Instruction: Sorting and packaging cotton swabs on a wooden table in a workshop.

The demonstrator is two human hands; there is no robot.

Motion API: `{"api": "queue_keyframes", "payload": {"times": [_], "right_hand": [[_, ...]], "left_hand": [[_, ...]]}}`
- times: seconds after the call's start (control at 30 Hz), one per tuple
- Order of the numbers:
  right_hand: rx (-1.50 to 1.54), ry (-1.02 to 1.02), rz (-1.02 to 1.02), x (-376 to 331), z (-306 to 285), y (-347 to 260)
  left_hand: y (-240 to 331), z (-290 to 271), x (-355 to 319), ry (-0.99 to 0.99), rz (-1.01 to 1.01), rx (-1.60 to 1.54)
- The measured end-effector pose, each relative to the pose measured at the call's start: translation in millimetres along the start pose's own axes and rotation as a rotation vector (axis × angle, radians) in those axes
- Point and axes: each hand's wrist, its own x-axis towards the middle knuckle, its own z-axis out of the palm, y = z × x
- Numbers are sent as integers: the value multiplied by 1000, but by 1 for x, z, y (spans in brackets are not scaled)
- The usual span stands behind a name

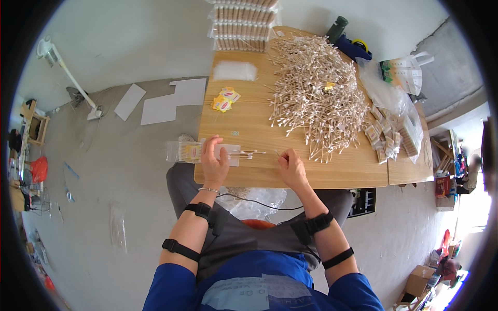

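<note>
A bare grey concrete floor (pixel 129 207) spreads to the left, with white paper sheets (pixel 166 101) lying flat on it. A pale wall (pixel 129 41) rises behind. A small wooden stand (pixel 33 124) sits far left; bright light, perhaps a doorway (pixel 474 207), glares at right.

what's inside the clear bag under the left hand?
The clear bag holds a small yellow-and-red label and a bundle of cotton swabs sticking out its open end. The left hand covers the middle, so the swab count is hidden.
</note>
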Motion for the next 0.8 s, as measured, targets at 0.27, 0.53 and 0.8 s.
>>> {"api": "queue_keyframes", "payload": {"times": [0.27, 0.53, 0.8], "right_hand": [[901, -204, 320, -15, -21, -12], [1465, -155, 274, -35, -46, -43], [1548, -142, 205, -49, -45, -73]], "left_hand": [[-9, 4, 0, 15, -70, -183], [58, -3, -18, -372, -258, -414], [132, 2, -16, -348, -417, -852]]}}
